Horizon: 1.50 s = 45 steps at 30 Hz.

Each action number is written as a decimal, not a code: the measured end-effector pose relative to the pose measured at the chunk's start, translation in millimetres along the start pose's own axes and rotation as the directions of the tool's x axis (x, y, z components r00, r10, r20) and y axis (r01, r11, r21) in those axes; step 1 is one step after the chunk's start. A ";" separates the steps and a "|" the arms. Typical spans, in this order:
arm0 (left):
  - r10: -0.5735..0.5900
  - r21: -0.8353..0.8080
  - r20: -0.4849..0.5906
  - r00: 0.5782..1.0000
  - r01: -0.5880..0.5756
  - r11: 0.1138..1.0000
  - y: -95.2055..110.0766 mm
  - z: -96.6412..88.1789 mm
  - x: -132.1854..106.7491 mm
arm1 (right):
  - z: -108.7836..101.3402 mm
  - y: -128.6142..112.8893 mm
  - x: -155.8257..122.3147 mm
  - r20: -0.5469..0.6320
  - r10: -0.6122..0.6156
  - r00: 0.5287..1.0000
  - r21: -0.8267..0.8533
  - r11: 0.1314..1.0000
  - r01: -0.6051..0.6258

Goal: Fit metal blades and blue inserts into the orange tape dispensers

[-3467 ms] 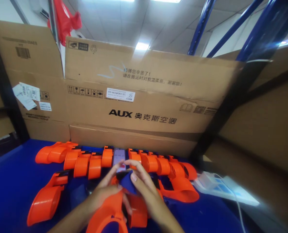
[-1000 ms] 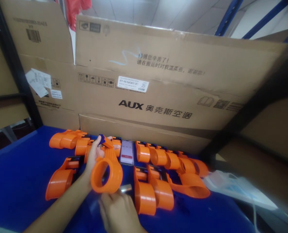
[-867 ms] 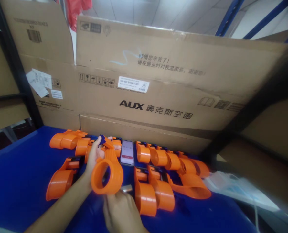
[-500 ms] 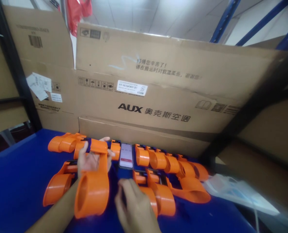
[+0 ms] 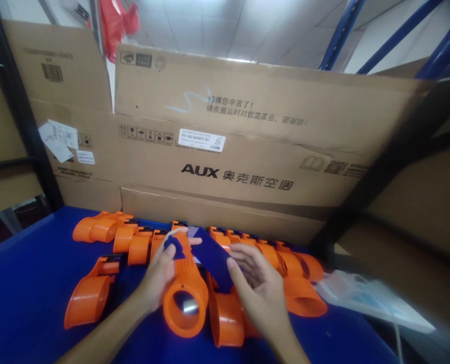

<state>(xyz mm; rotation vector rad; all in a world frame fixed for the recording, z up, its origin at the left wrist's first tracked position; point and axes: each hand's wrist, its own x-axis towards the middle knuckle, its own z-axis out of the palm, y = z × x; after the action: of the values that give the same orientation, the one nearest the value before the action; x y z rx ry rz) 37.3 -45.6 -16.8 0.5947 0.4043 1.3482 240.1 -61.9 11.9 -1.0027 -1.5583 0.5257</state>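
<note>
My left hand is wrapped round the upper part of an orange tape dispenser, whose round opening faces me. A small dark blue patch shows under the left thumb. My right hand pinches the lower right end of a flat dark blue strip between thumb and fingers. The strip slants up to the left, close to the top of the held dispenser; whether the two are joined I cannot tell. Behind the strip, a phone is mostly hidden.
More orange tape dispensers stand in rows on the blue tabletop, one at the left and several at the right. A large cardboard panel walls off the back. A clear plastic bag lies at the right edge.
The left hand has brought the dispenser to the right and turned its opening towards me. The right hand has risen from the tabletop, and the blue strip now stretches from its fingers.
</note>
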 end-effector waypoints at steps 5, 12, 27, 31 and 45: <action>0.025 0.065 0.047 0.999 -0.028 0.997 -5.1 4.4 -4.9 | 7.3 2.4 0.3 0.347 0.264 0.900 0.342 0.858 -0.384; 0.111 0.179 0.165 0.980 -0.140 0.974 -10.9 0.4 -4.2 | 9.1 -11.8 0.6 0.432 0.299 0.851 0.415 0.772 -0.482; 0.011 0.013 0.075 0.997 -0.012 1.000 -6.1 7.2 -7.4 | 7.3 1.0 0.1 0.289 0.220 0.932 0.250 0.922 -0.295; 0.029 0.005 0.030 0.999 -0.029 1.000 -5.8 2.8 -2.4 | 0.4 -0.2 1.4 0.196 0.031 0.980 -0.004 1.000 -0.030; 0.243 0.230 -0.109 0.964 -0.213 0.949 -12.0 2.3 -2.7 | -0.7 -2.7 2.0 0.268 -0.226 0.936 -0.156 0.949 0.274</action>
<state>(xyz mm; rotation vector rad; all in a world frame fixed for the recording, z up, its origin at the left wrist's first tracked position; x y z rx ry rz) 47.6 -50.0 -22.5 0.7500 0.6142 1.5849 240.0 -61.9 15.4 -0.8859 -1.9596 0.3346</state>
